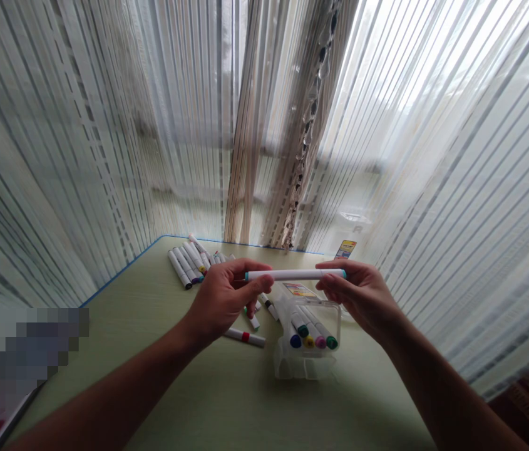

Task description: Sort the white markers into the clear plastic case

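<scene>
I hold a white marker [295, 274] with teal ends level in front of me. My left hand [224, 297] pinches its left end and my right hand [362, 295] pinches its right end. Below the marker stands a clear plastic case [308, 351] with several markers in it, their blue, yellow, pink and green caps facing me. A marker with a red band [245, 337] lies on the table under my left hand.
A row of white markers [189, 260] lies at the far left of the pale green table [226, 401]. Striped sheer curtains [104, 144] hang around the table's far edges. A small yellow label [346, 248] shows near the curtain.
</scene>
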Available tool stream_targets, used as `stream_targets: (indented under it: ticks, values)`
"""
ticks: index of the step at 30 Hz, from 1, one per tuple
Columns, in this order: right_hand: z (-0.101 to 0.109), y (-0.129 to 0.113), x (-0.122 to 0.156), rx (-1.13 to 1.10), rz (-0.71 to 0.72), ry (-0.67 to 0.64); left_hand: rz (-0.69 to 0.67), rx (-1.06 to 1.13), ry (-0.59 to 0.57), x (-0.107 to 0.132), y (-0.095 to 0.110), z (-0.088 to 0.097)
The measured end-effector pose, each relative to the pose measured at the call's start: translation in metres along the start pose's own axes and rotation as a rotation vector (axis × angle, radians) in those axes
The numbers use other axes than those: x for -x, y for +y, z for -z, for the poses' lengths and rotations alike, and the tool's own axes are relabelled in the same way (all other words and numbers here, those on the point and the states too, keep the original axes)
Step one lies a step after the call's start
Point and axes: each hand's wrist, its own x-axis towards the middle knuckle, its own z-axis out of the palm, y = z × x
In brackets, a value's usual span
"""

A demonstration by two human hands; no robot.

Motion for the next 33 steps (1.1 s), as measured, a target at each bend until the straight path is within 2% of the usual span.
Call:
stream_targets:
  ticks: [10, 16, 23, 33]
  values:
    - [0.005, 0.006, 0.001, 0.119, 0.015, 0.015, -0.008, -0.109, 0.002, 0.003, 0.003, -0.001]
    - [0.001, 0.000, 0.001, 0.025, 0.024, -0.003, -0.031, -0.087, 0.014, 0.001, 0.001, -0.001]
    - [-0.001, -0.004, 0.001, -0.074, -0.031, -0.007, -0.042, 0.015, 0.031, -0.001, -0.002, -0.001]
    - [0.002, 0.007, 0.000, 0.028, 0.000, -0.006, -0.054, -0.149, -0.011, 0.004, -0.003, -0.002]
